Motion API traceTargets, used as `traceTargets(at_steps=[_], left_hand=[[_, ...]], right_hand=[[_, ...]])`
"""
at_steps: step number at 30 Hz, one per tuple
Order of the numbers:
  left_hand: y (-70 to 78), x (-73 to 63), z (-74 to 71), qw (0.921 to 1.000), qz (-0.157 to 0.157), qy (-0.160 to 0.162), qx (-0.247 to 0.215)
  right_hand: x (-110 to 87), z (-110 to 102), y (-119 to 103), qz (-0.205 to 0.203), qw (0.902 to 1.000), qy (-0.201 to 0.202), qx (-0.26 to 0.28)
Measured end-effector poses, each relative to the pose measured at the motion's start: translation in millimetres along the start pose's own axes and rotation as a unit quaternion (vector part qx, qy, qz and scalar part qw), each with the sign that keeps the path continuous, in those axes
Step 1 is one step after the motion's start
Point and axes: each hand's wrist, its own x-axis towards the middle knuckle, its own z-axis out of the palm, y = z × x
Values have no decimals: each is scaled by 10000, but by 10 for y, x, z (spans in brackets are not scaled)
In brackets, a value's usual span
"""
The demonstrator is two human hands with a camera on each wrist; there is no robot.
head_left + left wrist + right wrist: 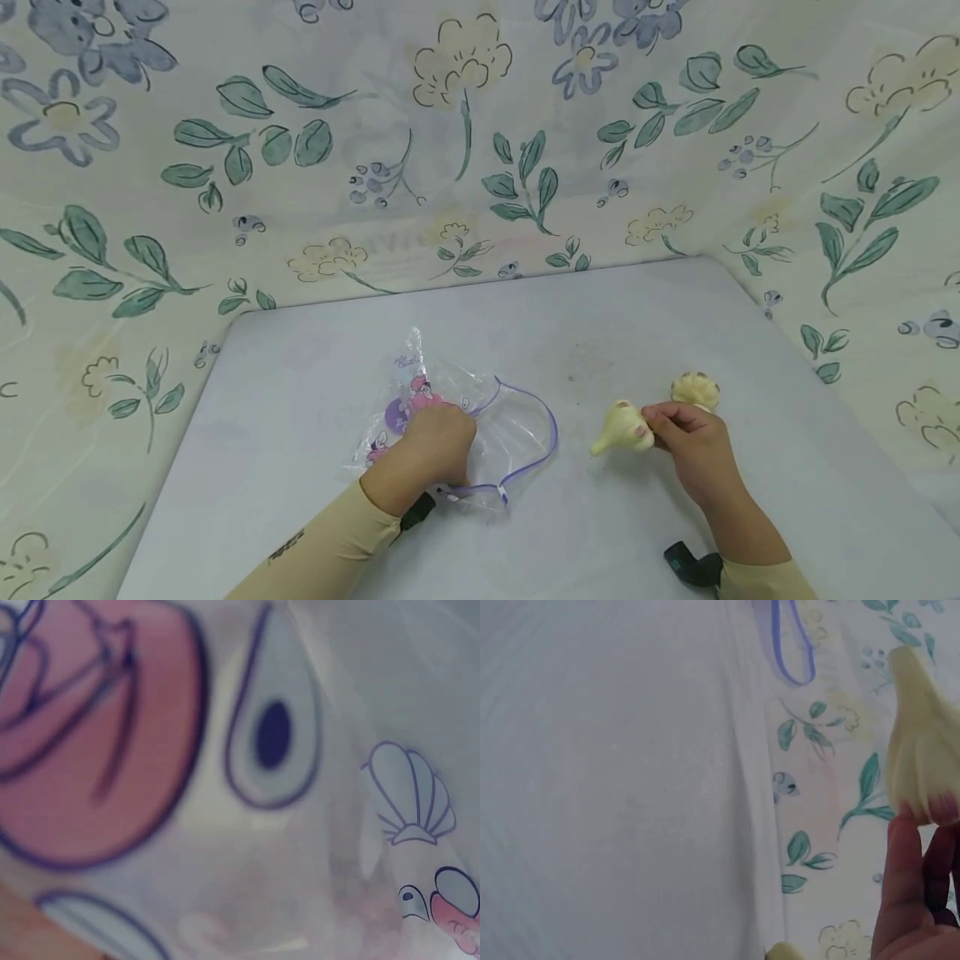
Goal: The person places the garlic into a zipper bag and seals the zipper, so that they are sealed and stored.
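White tabletop (581,508) separates the purple-edged bag (426,392) from garlic (624,427) in right fingers (686,412).

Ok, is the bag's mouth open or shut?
Open: the purple rim of the bag spreads in a wide loop.
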Motion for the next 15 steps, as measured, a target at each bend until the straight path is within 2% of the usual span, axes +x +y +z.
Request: traceTargets(at_steps=[4,8,15], left_hand=[[4,-2,-10,10000,-15,-15,-7],[4,-11,-15,10000,6,-19,-25],[2,-5,-8,10000,2,-51,-26]], right_hand=[[20,26,-20,289,9989,340,-170],[28,49,-29,374,9979,463,-254],[8,67,-16,227,9996,159,9]])
